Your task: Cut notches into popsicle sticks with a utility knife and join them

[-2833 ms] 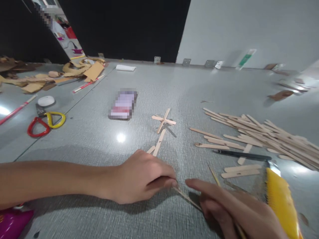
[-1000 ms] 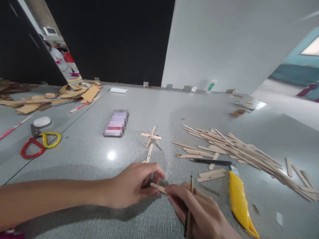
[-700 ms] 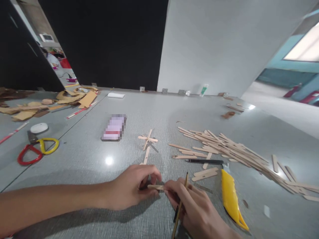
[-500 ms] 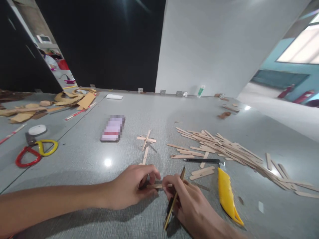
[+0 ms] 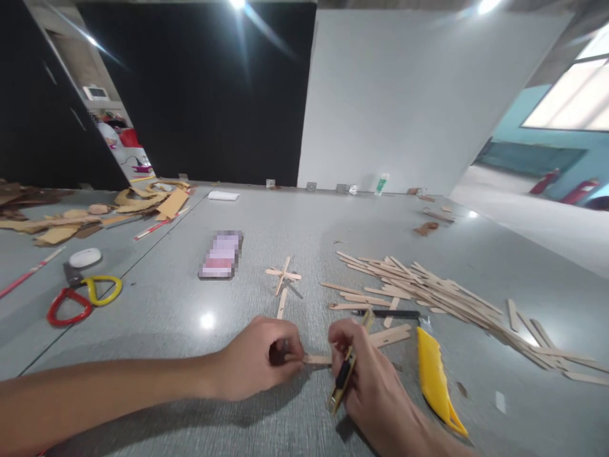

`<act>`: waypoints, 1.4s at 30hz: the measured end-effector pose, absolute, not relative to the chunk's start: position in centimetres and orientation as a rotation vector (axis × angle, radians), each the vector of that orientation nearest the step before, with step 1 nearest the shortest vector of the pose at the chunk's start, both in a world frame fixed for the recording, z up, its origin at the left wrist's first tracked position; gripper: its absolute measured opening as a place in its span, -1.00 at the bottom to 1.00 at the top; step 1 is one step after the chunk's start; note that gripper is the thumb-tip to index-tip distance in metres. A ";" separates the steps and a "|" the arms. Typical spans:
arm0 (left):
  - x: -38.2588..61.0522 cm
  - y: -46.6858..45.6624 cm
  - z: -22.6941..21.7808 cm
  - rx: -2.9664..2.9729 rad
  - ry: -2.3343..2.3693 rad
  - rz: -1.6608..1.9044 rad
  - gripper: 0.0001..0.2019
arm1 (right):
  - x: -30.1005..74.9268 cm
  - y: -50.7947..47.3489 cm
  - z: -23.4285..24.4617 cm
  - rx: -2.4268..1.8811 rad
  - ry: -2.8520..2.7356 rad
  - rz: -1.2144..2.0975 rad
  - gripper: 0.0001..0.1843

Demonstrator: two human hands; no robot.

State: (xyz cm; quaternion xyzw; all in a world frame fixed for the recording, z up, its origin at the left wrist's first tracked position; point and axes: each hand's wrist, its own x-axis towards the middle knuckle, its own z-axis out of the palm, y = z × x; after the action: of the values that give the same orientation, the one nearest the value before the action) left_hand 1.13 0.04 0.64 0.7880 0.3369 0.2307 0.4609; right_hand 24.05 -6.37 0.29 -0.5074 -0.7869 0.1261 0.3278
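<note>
My left hand (image 5: 264, 355) pinches a wooden craft stick (image 5: 318, 360) between thumb and fingers, low over the table. The stick's free end points right, reaching the fingertips of my right hand (image 5: 368, 387); whether they touch it I cannot tell. In that right hand is a slim gold utility knife (image 5: 343, 376) with a black slider, held at a slant. Beyond my left hand lies a single craft stick (image 5: 282, 303), just below a star of crossed craft sticks (image 5: 283, 274).
A pile of craft sticks (image 5: 428, 285) spreads to the right, near a black pen-like tool (image 5: 394, 313) and a yellow-handled cutter (image 5: 435, 374). Leftward lie a phone (image 5: 221, 254), scissors (image 5: 71, 306), a white case (image 5: 85, 257) and cardboard scraps (image 5: 143, 200). A wall panel (image 5: 380, 95) stands behind.
My right hand has shifted slightly right, away from the left, and the knife has turned in it. More of the held stick shows between my hands. The view has tilted up a little.
</note>
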 end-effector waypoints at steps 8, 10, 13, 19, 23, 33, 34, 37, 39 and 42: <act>0.8 0.2 0.5 1.805 0.786 0.649 -0.92 | 24.3 -5.6 0.5 -1.320 -2.022 0.382 -0.85; 0.9 0.1 0.6 1.828 0.745 0.595 -0.83 | 24.3 -5.6 0.5 -1.312 -1.998 0.376 -0.83; 1.0 0.0 0.9 1.859 0.691 0.514 -0.81 | 24.2 -5.7 0.5 -1.301 -1.962 0.380 -0.87; 1.7 0.4 0.6 1.622 0.596 0.491 -0.69 | 24.1 -6.1 0.6 -1.215 -2.001 0.523 -0.80; 2.3 0.9 0.1 1.440 0.487 0.508 -0.57 | 24.2 -6.3 0.6 -1.163 -1.985 0.549 -0.56; 2.9 1.7 -0.1 1.391 0.451 0.623 -0.51 | 24.4 -6.1 0.2 -1.193 -1.972 0.395 -0.66; 2.9 1.7 0.0 1.397 0.451 0.641 -0.50 | 24.4 -6.0 0.2 -1.196 -1.982 0.385 -0.69; 2.9 1.8 0.1 1.425 0.469 0.699 -0.52 | 24.5 -5.8 0.1 -1.205 -2.012 0.366 -0.73; 2.9 1.9 0.1 1.443 0.487 0.718 -0.55 | 24.5 -5.7 0.0 -1.210 -2.024 0.358 -0.78; 2.8 1.9 0.1 1.454 0.488 0.688 -0.58 | 24.4 -5.7 0.0 -1.195 -2.050 0.359 -0.87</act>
State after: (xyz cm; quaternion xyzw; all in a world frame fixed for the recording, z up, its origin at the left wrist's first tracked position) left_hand 2.79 1.89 0.12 0.6444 0.2163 0.3047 0.6671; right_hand 24.42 -5.70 -0.03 -0.4642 -0.7961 0.1395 0.3623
